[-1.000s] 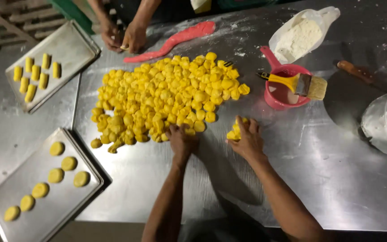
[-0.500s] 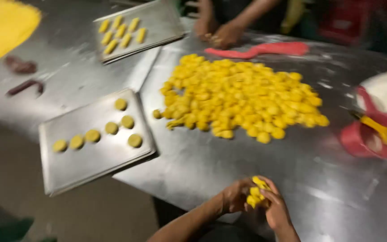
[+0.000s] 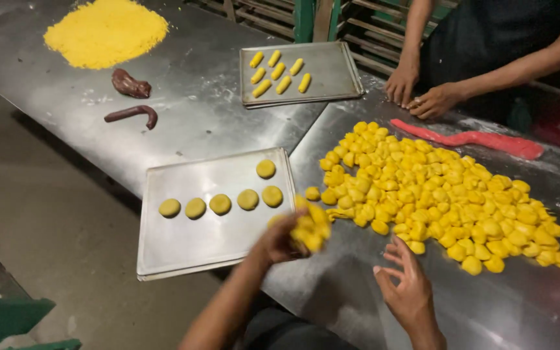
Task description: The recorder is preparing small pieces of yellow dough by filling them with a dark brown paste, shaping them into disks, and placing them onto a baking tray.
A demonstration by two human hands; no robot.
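A yellow dough piece (image 3: 310, 228) is grasped in the left hand (image 3: 279, 241) beside the near tray (image 3: 189, 249). The right hand (image 3: 408, 287) is held released, fingers spread, over the tabletop (image 3: 358, 304) near the dough pile (image 3: 442, 194).

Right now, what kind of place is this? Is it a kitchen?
Probably a bakery or sweet-making workshop, not a home kitchen. A long steel table holds a big heap of yellow dough pieces, and metal trays carry shaped rounds. The left hand holds dough while another person works opposite.

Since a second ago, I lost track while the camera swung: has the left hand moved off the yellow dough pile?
Yes. The left hand, holding yellow dough, has left the pile and gone leftward toward the near tray.
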